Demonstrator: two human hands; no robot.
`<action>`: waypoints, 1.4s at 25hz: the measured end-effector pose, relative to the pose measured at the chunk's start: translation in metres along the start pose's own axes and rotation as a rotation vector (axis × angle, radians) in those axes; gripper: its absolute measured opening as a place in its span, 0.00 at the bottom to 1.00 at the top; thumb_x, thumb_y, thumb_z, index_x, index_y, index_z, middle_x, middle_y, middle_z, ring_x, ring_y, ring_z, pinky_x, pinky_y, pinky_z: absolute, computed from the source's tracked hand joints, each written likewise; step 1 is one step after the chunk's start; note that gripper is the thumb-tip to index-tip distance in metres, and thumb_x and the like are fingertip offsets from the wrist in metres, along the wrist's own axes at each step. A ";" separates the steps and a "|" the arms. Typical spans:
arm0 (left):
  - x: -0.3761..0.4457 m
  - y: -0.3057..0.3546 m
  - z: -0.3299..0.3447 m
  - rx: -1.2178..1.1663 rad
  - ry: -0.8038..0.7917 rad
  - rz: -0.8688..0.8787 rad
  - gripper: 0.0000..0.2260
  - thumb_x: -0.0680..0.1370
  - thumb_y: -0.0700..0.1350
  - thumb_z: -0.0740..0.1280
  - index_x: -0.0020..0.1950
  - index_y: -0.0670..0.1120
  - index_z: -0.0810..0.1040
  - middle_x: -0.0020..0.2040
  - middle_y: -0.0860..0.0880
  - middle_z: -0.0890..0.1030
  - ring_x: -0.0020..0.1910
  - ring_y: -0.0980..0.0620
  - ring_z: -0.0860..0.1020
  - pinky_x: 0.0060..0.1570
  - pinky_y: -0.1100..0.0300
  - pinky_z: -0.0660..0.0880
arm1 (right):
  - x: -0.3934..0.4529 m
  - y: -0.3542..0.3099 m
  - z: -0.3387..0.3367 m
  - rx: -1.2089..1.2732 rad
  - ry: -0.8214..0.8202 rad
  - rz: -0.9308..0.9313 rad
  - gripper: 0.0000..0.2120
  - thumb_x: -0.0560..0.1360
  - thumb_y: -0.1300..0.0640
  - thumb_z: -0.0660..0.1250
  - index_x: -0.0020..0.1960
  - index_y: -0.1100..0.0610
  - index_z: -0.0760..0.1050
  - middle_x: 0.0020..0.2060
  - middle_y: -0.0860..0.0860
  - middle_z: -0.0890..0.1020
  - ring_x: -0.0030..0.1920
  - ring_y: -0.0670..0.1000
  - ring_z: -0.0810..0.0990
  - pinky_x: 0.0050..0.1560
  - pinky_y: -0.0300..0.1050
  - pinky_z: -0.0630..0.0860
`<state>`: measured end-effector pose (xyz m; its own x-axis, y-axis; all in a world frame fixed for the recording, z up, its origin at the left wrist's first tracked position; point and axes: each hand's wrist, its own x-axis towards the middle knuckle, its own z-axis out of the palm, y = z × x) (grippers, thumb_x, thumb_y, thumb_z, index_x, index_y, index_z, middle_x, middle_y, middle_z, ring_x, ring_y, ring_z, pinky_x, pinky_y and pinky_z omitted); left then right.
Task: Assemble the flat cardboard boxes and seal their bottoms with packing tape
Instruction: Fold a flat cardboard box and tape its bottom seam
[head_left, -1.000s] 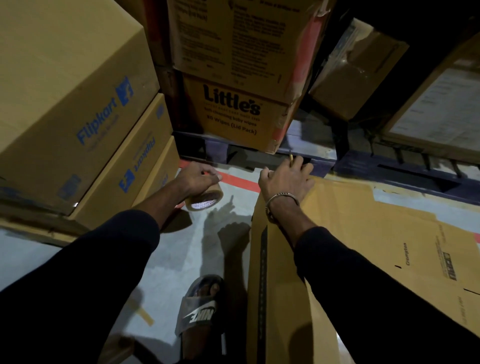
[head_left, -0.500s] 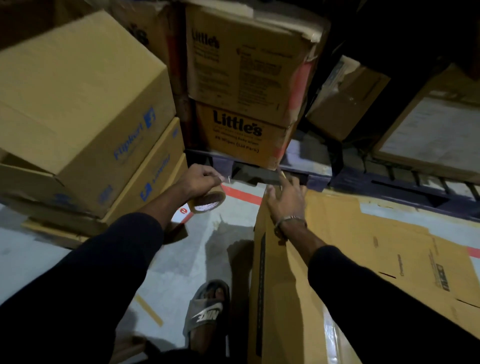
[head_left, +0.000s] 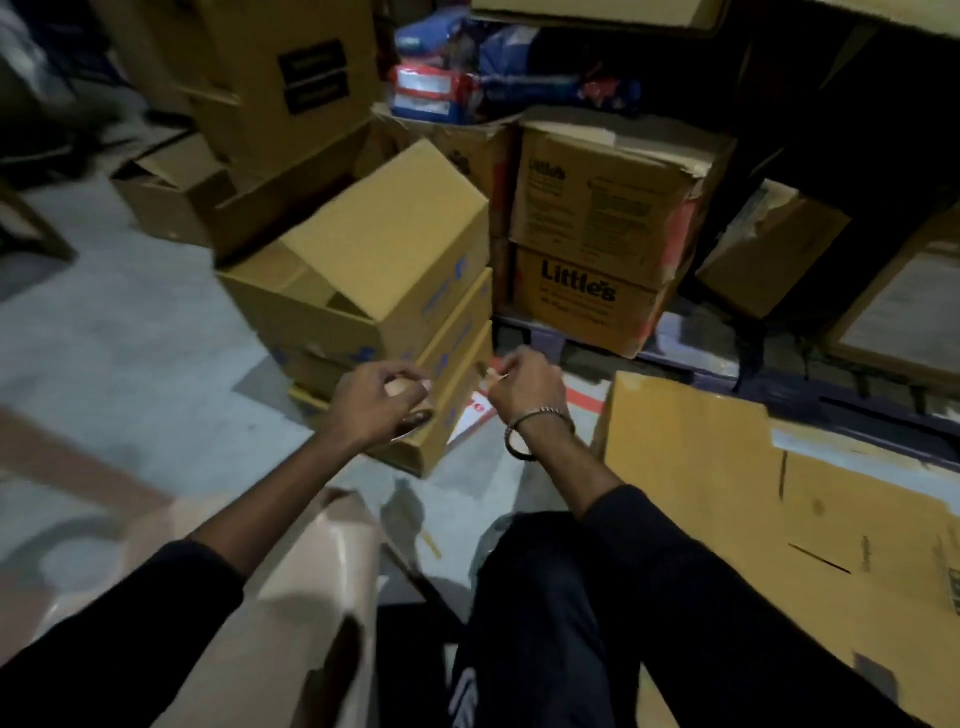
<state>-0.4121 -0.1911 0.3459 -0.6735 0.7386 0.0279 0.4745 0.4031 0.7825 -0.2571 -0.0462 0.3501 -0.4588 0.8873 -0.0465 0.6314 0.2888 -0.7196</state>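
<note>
My left hand (head_left: 374, 402) grips a brown roll of packing tape (head_left: 413, 418), mostly hidden under the fingers. My right hand (head_left: 522, 387) is raised beside it, fingers pinched on a small strip that looks like the tape's free end (head_left: 488, 373). A large assembled cardboard box (head_left: 727, 483) stands at the right, clear of both hands. A pale flattened cardboard piece (head_left: 291, 597) lies under my left forearm at the lower left. The picture is blurred by motion.
A stack of assembled boxes with blue print (head_left: 384, 291) stands just behind my hands. Two Little's cartons (head_left: 592, 249) sit on a dark pallet (head_left: 701, 366). More cartons (head_left: 280, 104) crowd the back left. Grey floor (head_left: 130, 353) lies to the left.
My right hand has left the top edge of the large box and come up beside the left hand. The view has pulled back and up, showing more of the stacked cartons.
</note>
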 end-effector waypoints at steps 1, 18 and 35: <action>-0.022 -0.011 -0.021 -0.020 0.031 -0.006 0.03 0.77 0.51 0.76 0.47 0.53 0.87 0.45 0.55 0.87 0.45 0.61 0.83 0.46 0.59 0.80 | -0.013 -0.018 0.005 -0.092 -0.092 -0.059 0.02 0.74 0.59 0.71 0.46 0.53 0.81 0.44 0.54 0.83 0.46 0.57 0.82 0.43 0.45 0.76; -0.247 -0.152 -0.097 0.406 0.259 -0.100 0.09 0.81 0.55 0.64 0.54 0.56 0.84 0.41 0.53 0.81 0.42 0.48 0.78 0.43 0.51 0.75 | -0.215 -0.040 0.188 -0.478 -0.283 -0.846 0.11 0.72 0.54 0.70 0.54 0.55 0.82 0.48 0.54 0.82 0.52 0.58 0.78 0.47 0.54 0.76; -0.168 -0.132 -0.147 0.732 -0.596 -0.280 0.22 0.70 0.70 0.73 0.52 0.54 0.86 0.49 0.57 0.86 0.48 0.51 0.83 0.47 0.51 0.80 | -0.213 -0.051 0.187 0.133 -0.542 0.386 0.11 0.54 0.56 0.78 0.35 0.58 0.85 0.30 0.53 0.85 0.36 0.56 0.86 0.39 0.49 0.85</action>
<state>-0.4455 -0.4481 0.3293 -0.5145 0.6357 -0.5755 0.7105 0.6918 0.1289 -0.3081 -0.3174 0.2673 -0.4863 0.6019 -0.6335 0.7467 -0.0903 -0.6590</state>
